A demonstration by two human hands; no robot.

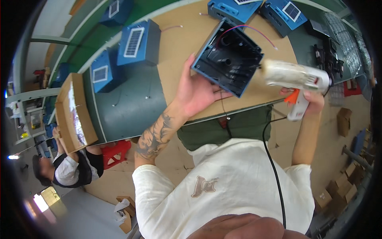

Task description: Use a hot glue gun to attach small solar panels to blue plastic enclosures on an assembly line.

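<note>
We are seeing left hand (198,92) gripping housing (232,59) over its fingers, seemingly leaving inside exposed; right hand (314,102) gripping glue gun (294,75), barrel above fingers, apparently aiming nozzle (263,69) leftward at housing.

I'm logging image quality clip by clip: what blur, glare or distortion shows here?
Head view: glue gun soft at its nozzle end, perhaps from motion; head view: bright patch at lower left washed out; head view: far edge of the table bowed by the fisheye; head view: interior of the casing dark, though its ribs show.
</note>
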